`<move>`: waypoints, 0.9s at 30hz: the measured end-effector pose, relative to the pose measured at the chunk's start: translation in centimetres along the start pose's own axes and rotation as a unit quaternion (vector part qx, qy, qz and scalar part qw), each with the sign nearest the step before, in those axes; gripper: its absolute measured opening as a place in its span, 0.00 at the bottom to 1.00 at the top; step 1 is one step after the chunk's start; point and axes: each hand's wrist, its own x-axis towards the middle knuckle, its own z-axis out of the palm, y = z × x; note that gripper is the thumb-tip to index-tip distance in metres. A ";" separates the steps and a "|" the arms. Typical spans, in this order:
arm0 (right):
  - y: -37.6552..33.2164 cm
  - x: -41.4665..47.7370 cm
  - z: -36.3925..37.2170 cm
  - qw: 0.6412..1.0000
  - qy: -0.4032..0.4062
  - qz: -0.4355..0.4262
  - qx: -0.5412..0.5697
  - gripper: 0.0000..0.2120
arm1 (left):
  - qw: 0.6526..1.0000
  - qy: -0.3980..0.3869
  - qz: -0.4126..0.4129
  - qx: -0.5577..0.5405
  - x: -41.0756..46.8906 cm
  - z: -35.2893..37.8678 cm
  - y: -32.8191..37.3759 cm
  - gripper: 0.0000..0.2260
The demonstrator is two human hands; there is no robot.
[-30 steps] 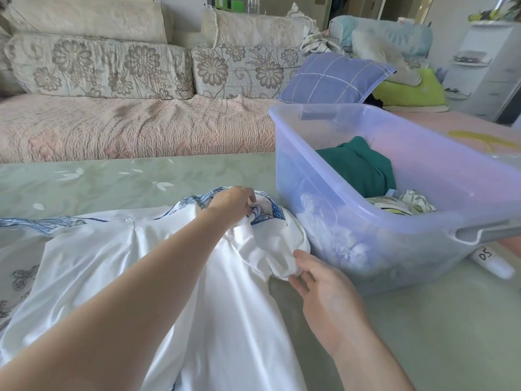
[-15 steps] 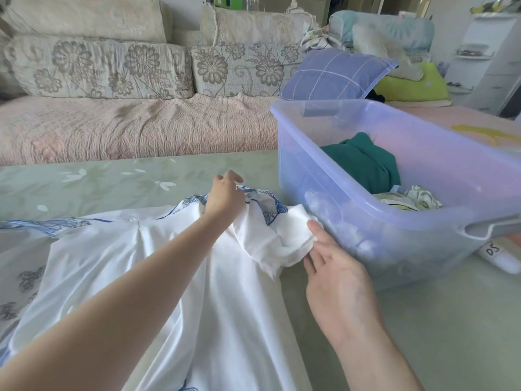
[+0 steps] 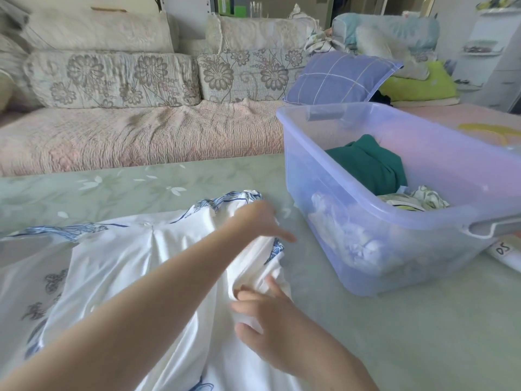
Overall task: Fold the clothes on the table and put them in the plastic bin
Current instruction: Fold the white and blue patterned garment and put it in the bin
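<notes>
A white garment with blue flower print lies spread on the green table, inner side up. My left hand rests on its upper right part with fingers stretched out to the right, blurred by motion. My right hand is lower down at the garment's right edge, and its fingers grip a bunched fold of white cloth. The translucent bluish plastic bin stands on the table just right of both hands. It holds a dark green garment and other folded clothes.
A white roll marked with digits lies at the bin's near right corner. Behind the table runs a pink-covered sofa with floral cushions, a purple checked pillow and a green one. A white shelf stands at far right.
My right hand has pulled the white sleeve fold inward and toward me over the garment. My left hand let go of the collar area and slid right with fingers straightened.
</notes>
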 end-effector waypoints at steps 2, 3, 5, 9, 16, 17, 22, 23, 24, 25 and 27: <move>-0.3 -0.1 -0.2 1.000 -0.001 -0.001 -0.010 0.13 | 0.999 0.045 -0.003 0.001 -0.1 0.9 0.3 0.19; -0.4 -0.2 -0.5 1.000 -0.006 0.003 -0.010 0.15 | 0.998 0.062 -0.015 0.003 -0.1 0.9 0.4 0.16; -0.5 -0.6 -1.0 0.999 -0.028 0.030 0.018 0.19 | 0.995 0.089 -0.041 -0.008 0.3 0.9 0.3 0.12; 0.0 -0.9 -1.1 0.997 -0.064 0.034 0.015 0.22 | 0.906 0.131 -0.132 -0.381 1.3 -1.0 -1.4 0.12; 1.4 0.1 0.8 0.997 -0.043 0.004 -0.065 0.26 | 0.589 0.069 -0.111 -0.798 -1.6 -4.7 -5.8 0.11; 1.4 0.2 0.8 0.997 -0.041 0.006 -0.064 0.26 | 0.587 0.063 -0.113 -0.799 -2.0 -5.2 -6.5 0.12; 1.5 0.1 0.4 0.997 -0.050 0.008 -0.057 0.27 | 0.599 0.129 -0.127 -0.780 -4.1 -5.8 -11.7 0.11; 1.5 0.1 0.3 0.997 -0.054 0.014 -0.053 0.27 | 0.606 0.148 -0.131 -0.770 -4.7 -5.7 -12.8 0.10; 1.4 0.2 0.3 0.997 -0.059 0.021 -0.050 0.28 | 0.623 0.180 -0.129 -0.750 -5.4 -5.6 -14.0 0.08; 1.3 0.2 0.2 0.997 -0.059 0.026 -0.047 0.28 | 0.633 0.219 -0.123 -0.732 -6.1 -5.5 -15.1 0.07; 1.1 0.1 0.0 0.997 -0.061 0.034 -0.046 0.28 | 0.620 0.286 -0.117 -0.721 -7.9 -4.9 -17.2 0.05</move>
